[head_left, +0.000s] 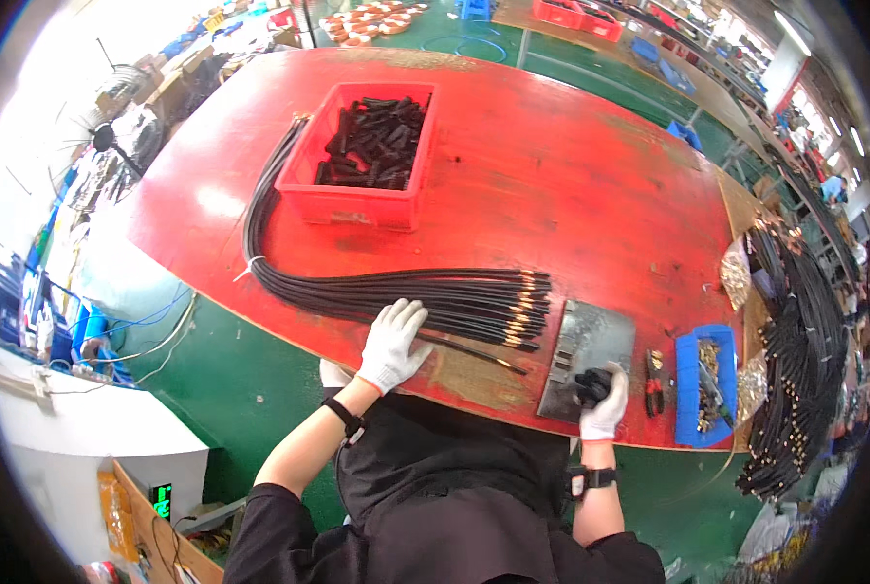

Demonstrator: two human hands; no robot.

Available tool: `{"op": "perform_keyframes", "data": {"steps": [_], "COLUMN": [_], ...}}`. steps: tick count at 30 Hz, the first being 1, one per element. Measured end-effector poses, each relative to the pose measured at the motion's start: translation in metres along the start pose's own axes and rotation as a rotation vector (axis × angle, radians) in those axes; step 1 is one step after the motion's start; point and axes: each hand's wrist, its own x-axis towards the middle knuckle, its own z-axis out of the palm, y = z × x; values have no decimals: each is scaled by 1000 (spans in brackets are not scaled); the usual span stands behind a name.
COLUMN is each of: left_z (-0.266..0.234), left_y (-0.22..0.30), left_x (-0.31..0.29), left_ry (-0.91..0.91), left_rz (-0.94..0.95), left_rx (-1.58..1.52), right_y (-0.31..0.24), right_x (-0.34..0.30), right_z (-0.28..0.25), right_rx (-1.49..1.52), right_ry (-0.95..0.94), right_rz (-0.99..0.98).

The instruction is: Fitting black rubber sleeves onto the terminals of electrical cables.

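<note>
A bundle of black cables (386, 297) with brass-coloured end fittings curves across the red table. My left hand (393, 346), in a white glove, lies over the near side of the bundle with its fingers stretched out. One cable (474, 354) lies apart from the rest, running out from beside that thumb. My right hand (605, 404), also gloved, is closed around a clump of short black pieces (592, 387) above a grey metal plate (583, 341). How many pieces it holds I cannot tell.
A red bin (357, 206) of short black pieces stands at the back left. Right of the plate are red-handled pliers (655, 389) and a blue tray (688, 428) of small brass-coloured parts. More black cables (805, 380) hang over the right edge. A fan (104, 138) stands beyond the left side.
</note>
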Motion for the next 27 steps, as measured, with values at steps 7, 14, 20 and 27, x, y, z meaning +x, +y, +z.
{"op": "perform_keyframes", "data": {"steps": [7,14,20,27], "left_z": [22,16,-64,-95], "left_y": [-22,-26,-118,-172], "left_x": [25,25,-13,-15], "left_ry": [68,125,200,152], "left_rz": [-21,-3,-14,-79], "left_rx": [90,-13,172,245], "right_y": [7,19,20,14], "right_x": [8,15,14,18], "right_z": [-5,-17,-21,-13], "right_rx": [-99,-146,-167,-239], "right_ry": [-115,-134,-171,-162], "right_rz": [-126,-198,-202,-232]}}
